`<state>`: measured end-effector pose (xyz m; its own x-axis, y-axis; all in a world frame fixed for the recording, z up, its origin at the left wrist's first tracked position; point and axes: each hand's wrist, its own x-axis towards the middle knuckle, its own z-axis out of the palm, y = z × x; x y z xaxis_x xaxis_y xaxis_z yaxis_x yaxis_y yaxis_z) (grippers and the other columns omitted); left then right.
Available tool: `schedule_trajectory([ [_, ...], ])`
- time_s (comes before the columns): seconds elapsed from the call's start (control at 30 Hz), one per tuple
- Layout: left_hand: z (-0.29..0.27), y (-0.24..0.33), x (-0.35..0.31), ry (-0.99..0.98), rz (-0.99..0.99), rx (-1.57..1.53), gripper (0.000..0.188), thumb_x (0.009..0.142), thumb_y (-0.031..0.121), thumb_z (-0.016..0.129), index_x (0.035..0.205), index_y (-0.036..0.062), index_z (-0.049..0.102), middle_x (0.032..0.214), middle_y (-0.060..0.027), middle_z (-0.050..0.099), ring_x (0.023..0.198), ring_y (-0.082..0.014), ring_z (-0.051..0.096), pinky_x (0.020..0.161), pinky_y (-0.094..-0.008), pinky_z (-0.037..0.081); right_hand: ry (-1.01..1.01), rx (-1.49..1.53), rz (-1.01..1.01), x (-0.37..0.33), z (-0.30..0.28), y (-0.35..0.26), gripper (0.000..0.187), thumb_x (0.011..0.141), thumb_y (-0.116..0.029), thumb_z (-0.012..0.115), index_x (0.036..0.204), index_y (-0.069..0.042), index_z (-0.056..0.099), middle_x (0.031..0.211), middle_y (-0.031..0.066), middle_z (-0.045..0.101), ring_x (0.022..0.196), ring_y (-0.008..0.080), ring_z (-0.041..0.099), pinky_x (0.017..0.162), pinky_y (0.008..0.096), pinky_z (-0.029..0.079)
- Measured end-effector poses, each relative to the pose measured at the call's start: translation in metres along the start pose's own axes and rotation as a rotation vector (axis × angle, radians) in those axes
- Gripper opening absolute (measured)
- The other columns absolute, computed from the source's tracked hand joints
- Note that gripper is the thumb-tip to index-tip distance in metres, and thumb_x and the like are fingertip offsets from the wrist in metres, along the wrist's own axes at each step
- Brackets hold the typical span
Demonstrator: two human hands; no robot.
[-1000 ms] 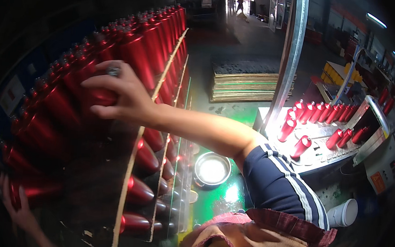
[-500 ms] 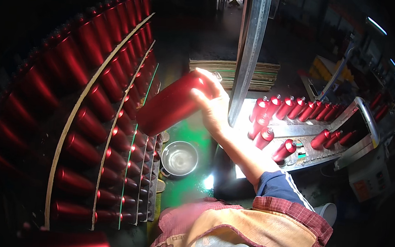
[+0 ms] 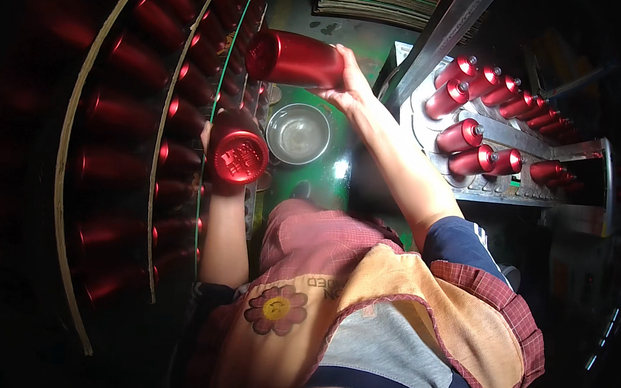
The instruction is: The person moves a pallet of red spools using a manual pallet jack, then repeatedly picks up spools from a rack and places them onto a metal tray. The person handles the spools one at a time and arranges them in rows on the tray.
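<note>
My right hand is closed round the neck end of a shiny red metal bottle, which lies nearly level with its base pointing left. Closer to me, a second red bottle shows its embossed round base. My left hand grips this one from behind; only a few fingertips show at its side, and the rest is hidden. Both bottles are just right of stacked rows of similar red bottles, which lie on their sides between thin boards.
Below the bottles stands a round metal bowl on the green floor. At right, several upright red bottles stand on a conveyor. A metal post slants before it; a pile of boards lies beyond.
The view has tipped downward. My right hand has turned its bottle from slanted to nearly level. My left hand and its bottle have come up into clear view.
</note>
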<state>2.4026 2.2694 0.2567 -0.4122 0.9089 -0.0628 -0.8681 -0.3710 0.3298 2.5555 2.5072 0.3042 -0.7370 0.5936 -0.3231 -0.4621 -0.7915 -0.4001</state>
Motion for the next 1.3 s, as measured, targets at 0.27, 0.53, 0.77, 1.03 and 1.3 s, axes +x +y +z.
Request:
schedule_trajectory([
  [0.27, -0.069, -0.034, 0.073, 0.329, -0.011, -0.154, 0.055, 0.086, 0.052, 0.05, 0.122, 0.0113, 0.063, 0.12, -0.0165, 0.064, 0.107, -0.0458, 0.059, 0.081, -0.0571, 0.057, -0.136, 0.205, 0.355, 0.012, -0.013, 0.015, 0.05, 0.089, -0.044, 0.048, 0.127, -0.014, 0.058, 0.125, 0.0116, 0.064, 0.111, 0.0295, 0.064, 0.095, 0.0518, 0.05],
  [0.53, -0.111, -0.032, 0.106, 0.211, -0.08, -0.271, 0.043, 0.093, 0.041, 0.048, 0.12, 0.0109, 0.064, 0.118, -0.0084, 0.067, 0.107, -0.0338, 0.063, 0.089, -0.0557, 0.054, -0.332, 0.336, 0.41, 0.006, -0.025, 0.018, 0.052, 0.092, -0.054, 0.048, 0.124, -0.015, 0.06, 0.121, 0.0091, 0.066, 0.109, 0.0267, 0.064, 0.09, 0.0506, 0.053],
  [0.77, -0.179, 0.003, 0.147, 0.572, -0.066, -0.313, 0.04, 0.097, 0.022, 0.045, 0.129, 0.0013, 0.057, 0.128, -0.0117, 0.061, 0.116, -0.0301, 0.058, 0.099, -0.0494, 0.048, -0.243, 0.449, 0.373, 0.014, -0.039, 0.038, 0.063, 0.089, -0.064, 0.051, 0.127, -0.014, 0.058, 0.123, 0.0094, 0.064, 0.111, 0.0271, 0.063, 0.09, 0.052, 0.054],
  [1.03, -0.138, -0.024, 0.095, 0.179, -0.242, -0.398, 0.055, 0.087, 0.033, 0.053, 0.134, 0.0056, 0.051, 0.14, -0.0115, 0.048, 0.126, -0.0467, 0.043, 0.086, -0.0644, 0.049, -0.401, 0.51, 0.297, -0.069, -0.081, -0.018, 0.056, 0.087, -0.057, 0.05, 0.112, -0.009, 0.062, 0.113, 0.0112, 0.065, 0.099, 0.0266, 0.062, 0.091, 0.046, 0.049],
  [1.3, -0.02, -0.178, 0.007, -0.014, -0.213, 0.225, 0.047, 0.095, 0.042, 0.049, 0.128, 0.0089, 0.056, 0.123, -0.0126, 0.059, 0.114, -0.0359, 0.055, 0.087, -0.05, 0.053, -0.103, 0.352, -0.179, -0.304, -0.266, -0.115, 0.065, 0.09, -0.061, 0.048, 0.128, -0.009, 0.054, 0.126, 0.0105, 0.06, 0.116, 0.0248, 0.057, 0.099, 0.0438, 0.045],
])
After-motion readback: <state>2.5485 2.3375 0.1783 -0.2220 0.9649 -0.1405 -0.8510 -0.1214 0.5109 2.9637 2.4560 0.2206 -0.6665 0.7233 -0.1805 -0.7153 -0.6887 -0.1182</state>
